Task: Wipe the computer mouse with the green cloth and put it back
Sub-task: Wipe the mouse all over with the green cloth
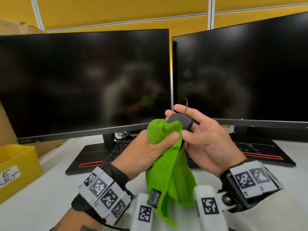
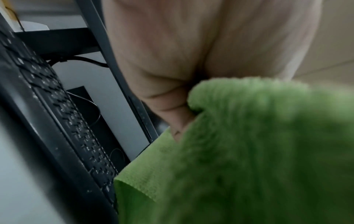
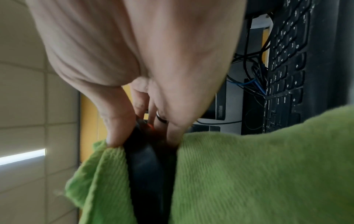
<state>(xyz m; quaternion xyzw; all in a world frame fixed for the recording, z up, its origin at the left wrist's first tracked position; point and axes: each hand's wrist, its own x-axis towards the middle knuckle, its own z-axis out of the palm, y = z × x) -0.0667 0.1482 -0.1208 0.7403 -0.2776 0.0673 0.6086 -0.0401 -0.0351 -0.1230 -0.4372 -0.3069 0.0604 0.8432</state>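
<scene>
My right hand (image 1: 191,125) holds the dark wired computer mouse (image 1: 180,120) up in front of the monitors, thumb and fingers curled round its sides. Its cable (image 1: 186,105) loops up behind the fingers. My left hand (image 1: 160,140) grips the bunched green cloth (image 1: 168,165) and presses it against the mouse's near side; the rest of the cloth hangs down over the desk. In the right wrist view the mouse (image 3: 151,166) sits edge-on between folds of the cloth (image 3: 249,174). In the left wrist view the cloth (image 2: 249,151) fills the foreground under my palm.
Two dark monitors (image 1: 86,84) (image 1: 241,75) stand side by side on the white desk (image 1: 50,189). A black keyboard (image 1: 116,150) lies below the left one. A yellow bin (image 1: 16,167) sits at the left, with cardboard behind it.
</scene>
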